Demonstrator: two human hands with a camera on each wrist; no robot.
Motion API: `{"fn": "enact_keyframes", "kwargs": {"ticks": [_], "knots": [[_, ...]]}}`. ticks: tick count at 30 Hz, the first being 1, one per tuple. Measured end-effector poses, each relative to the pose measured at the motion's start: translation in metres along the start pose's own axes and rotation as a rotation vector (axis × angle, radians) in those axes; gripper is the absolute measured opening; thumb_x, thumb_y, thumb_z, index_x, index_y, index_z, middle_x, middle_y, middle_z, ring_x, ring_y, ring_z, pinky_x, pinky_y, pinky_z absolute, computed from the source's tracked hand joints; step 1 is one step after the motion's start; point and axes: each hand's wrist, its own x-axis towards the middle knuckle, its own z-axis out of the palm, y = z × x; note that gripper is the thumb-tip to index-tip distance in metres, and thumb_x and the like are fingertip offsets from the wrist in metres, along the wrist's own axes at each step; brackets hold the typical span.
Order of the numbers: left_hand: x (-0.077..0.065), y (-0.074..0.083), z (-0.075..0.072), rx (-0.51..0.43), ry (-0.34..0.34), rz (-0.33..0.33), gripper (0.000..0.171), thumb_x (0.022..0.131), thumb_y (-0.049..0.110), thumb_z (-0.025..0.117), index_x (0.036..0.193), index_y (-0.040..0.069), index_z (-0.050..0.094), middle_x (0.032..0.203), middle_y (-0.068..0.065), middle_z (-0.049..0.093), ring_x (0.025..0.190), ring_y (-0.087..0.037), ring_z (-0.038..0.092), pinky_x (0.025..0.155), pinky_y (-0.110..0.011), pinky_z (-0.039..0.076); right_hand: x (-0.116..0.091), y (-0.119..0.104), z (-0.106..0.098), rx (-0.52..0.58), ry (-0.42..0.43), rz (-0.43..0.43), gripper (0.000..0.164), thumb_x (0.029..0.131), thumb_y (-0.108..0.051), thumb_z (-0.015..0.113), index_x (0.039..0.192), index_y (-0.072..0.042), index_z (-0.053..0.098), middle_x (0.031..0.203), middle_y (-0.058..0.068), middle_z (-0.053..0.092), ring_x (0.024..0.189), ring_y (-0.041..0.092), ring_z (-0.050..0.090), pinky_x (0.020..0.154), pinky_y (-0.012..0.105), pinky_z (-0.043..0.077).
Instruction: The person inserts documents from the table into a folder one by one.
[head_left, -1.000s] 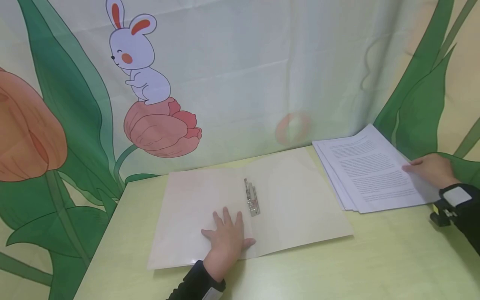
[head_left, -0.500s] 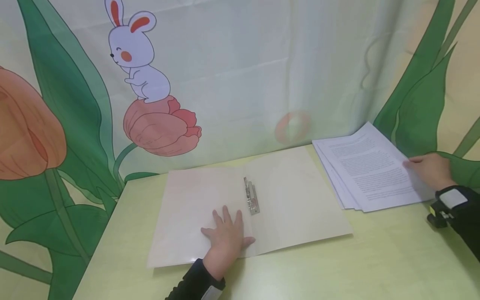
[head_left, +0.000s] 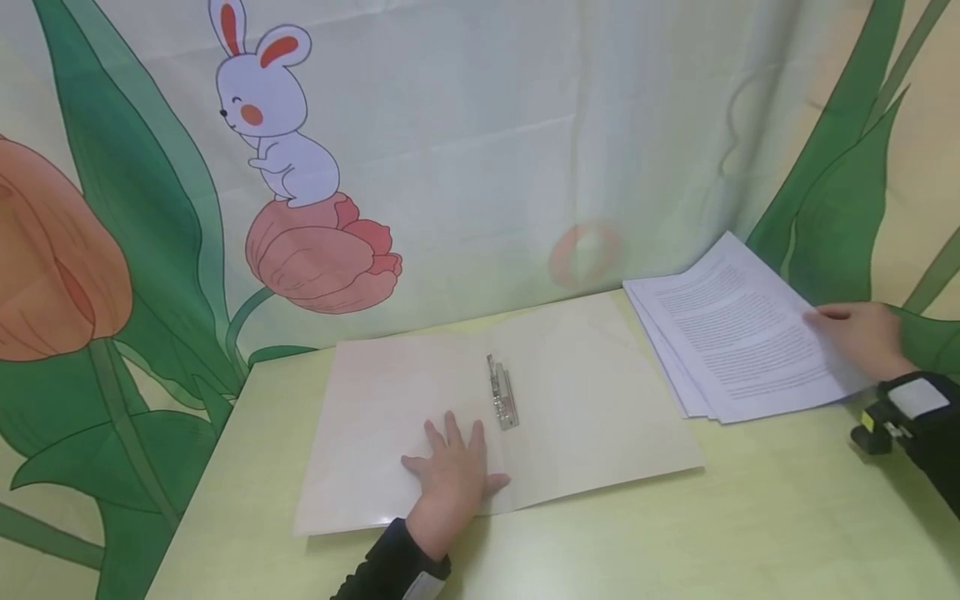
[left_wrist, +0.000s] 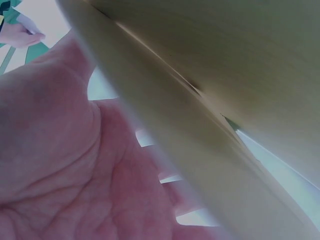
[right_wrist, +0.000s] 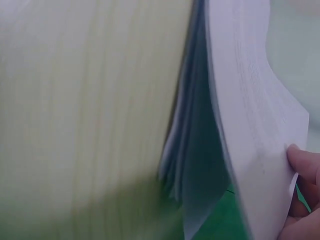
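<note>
A printed cloth backdrop [head_left: 480, 167] fills the far side of my head view, with a white rabbit [head_left: 307, 171] sitting on a pink tulip [head_left: 322, 258]. Below it I see a pale yellow-green bench [head_left: 600, 542]. The open folder [head_left: 600, 400] lies flat near the middle of it, and a metal clip [head_left: 502, 393] runs along its spine.

The person's left hand [head_left: 448, 479] is spread wide, palm down on the folder's left half, with the thumb reaching to the spine just below the clip. On my left wrist feed the palm shows large, with gaps between the fingers.

At the bench's far right, just beside the folder, I have the printed sheets [head_left: 750, 333]. The right hand [head_left: 862, 337] pinches their right edge, thumb on top, and they bow upward at the far corner. My right wrist feed shows them raised apart from other sheets [right_wrist: 182, 125] underneath.
</note>
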Motion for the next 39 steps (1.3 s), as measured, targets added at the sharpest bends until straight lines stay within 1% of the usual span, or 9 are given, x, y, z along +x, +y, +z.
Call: {"fn": "enact_keyframes", "kwargs": {"ticks": [5, 12, 16, 24, 26, 28, 33, 36, 39], "knots": [[0.0, 0.0, 0.0, -0.007, -0.011, -0.002, 0.086, 0.08, 0.072, 0.06, 0.149, 0.025, 0.043, 0.153, -0.016, 0.031, 0.139, -0.043, 0.029, 0.088, -0.071, 0.034, -0.001, 0.004, -0.001, 0.046, -0.018, 0.1, 0.063, 0.099, -0.042, 0.053, 0.124, 0.016, 0.055, 0.124, 0.034, 0.05, 0.107, 0.046, 0.05, 0.067, 0.028, 0.032], [0.0, -0.001, 0.001, -0.009, -0.008, 0.002, 0.085, 0.08, 0.072, 0.06, 0.149, 0.024, 0.044, 0.153, -0.017, 0.031, 0.138, -0.044, 0.029, 0.087, -0.071, 0.034, -0.005, 0.003, -0.002, 0.05, 0.003, 0.142, 0.061, 0.097, -0.04, 0.057, 0.123, 0.015, 0.055, 0.124, 0.032, 0.052, 0.098, 0.038, 0.051, 0.063, 0.026, 0.033], [-0.001, -0.001, 0.0, -0.013, -0.006, 0.001, 0.085, 0.08, 0.072, 0.061, 0.148, 0.023, 0.044, 0.153, -0.017, 0.031, 0.138, -0.044, 0.029, 0.087, -0.071, 0.034, -0.008, 0.002, -0.004, 0.063, -0.015, 0.186, 0.061, 0.098, -0.04, 0.056, 0.126, 0.014, 0.054, 0.127, 0.033, 0.05, 0.093, 0.032, 0.05, 0.06, 0.024, 0.035], [-0.002, 0.0, -0.001, -0.004, 0.002, 0.002, 0.085, 0.08, 0.072, 0.061, 0.148, 0.024, 0.045, 0.152, -0.017, 0.032, 0.138, -0.044, 0.03, 0.087, -0.071, 0.035, -0.012, -0.001, -0.006, 0.094, -0.052, 0.282, 0.065, 0.098, -0.04, 0.053, 0.133, 0.014, 0.048, 0.132, 0.034, 0.044, 0.098, 0.035, 0.047, 0.059, 0.023, 0.038], [-0.002, 0.001, -0.001, -0.003, 0.003, 0.004, 0.085, 0.08, 0.072, 0.06, 0.148, 0.023, 0.045, 0.152, -0.017, 0.032, 0.138, -0.044, 0.03, 0.087, -0.071, 0.035, -0.012, -0.001, -0.007, 0.1, -0.055, 0.299, 0.065, 0.098, -0.04, 0.053, 0.134, 0.014, 0.047, 0.132, 0.034, 0.043, 0.095, 0.033, 0.048, 0.057, 0.023, 0.039], [-0.002, 0.001, -0.001, -0.005, 0.004, 0.004, 0.085, 0.08, 0.072, 0.061, 0.148, 0.023, 0.045, 0.152, -0.017, 0.032, 0.138, -0.044, 0.03, 0.087, -0.071, 0.035, -0.012, -0.001, -0.007, 0.104, -0.057, 0.313, 0.065, 0.098, -0.04, 0.053, 0.135, 0.014, 0.046, 0.131, 0.034, 0.044, 0.087, 0.027, 0.051, 0.056, 0.024, 0.041], [-0.002, 0.0, -0.001, -0.009, 0.006, 0.004, 0.085, 0.08, 0.072, 0.061, 0.148, 0.023, 0.045, 0.152, -0.017, 0.032, 0.138, -0.044, 0.03, 0.087, -0.071, 0.035, -0.013, -0.002, -0.009, 0.12, -0.06, 0.34, 0.066, 0.098, -0.039, 0.054, 0.136, 0.014, 0.045, 0.127, 0.034, 0.046, 0.067, 0.011, 0.051, 0.054, 0.026, 0.044], [-0.001, 0.0, -0.001, -0.015, 0.008, 0.005, 0.085, 0.08, 0.071, 0.061, 0.148, 0.023, 0.045, 0.152, -0.018, 0.032, 0.138, -0.044, 0.03, 0.087, -0.071, 0.035, -0.015, -0.003, -0.01, 0.123, -0.059, 0.336, 0.067, 0.098, -0.04, 0.055, 0.135, 0.014, 0.046, 0.124, 0.034, 0.048, 0.063, 0.007, 0.049, 0.055, 0.027, 0.043], [-0.001, 0.0, -0.001, -0.018, 0.009, 0.006, 0.085, 0.08, 0.071, 0.062, 0.148, 0.022, 0.046, 0.152, -0.018, 0.032, 0.138, -0.044, 0.03, 0.087, -0.071, 0.034, -0.016, -0.004, -0.011, 0.123, -0.06, 0.329, 0.069, 0.097, -0.042, 0.056, 0.135, 0.014, 0.046, 0.122, 0.033, 0.049, 0.063, 0.006, 0.049, 0.055, 0.027, 0.043]]}}
